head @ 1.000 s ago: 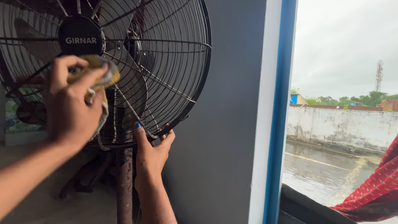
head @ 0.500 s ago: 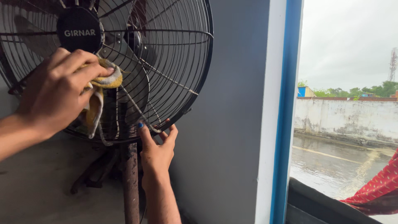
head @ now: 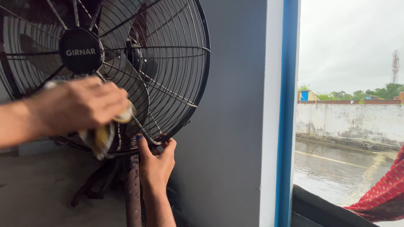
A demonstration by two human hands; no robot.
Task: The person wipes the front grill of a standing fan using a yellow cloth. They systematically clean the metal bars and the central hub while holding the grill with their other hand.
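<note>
meanwhile left hand clutches yellow cloth; right hand grips fan guard.

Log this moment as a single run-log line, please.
left hand: presses yellow cloth on fan guard | right hand: grips guard's lower rim | fan stand: upright

Grey wall, blue window frame, overcast daylight

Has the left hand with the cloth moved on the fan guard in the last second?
Yes. The left hand and its yellow cloth have slid down and right, away from the round black hub cap, toward the guard's lower rim.
</note>
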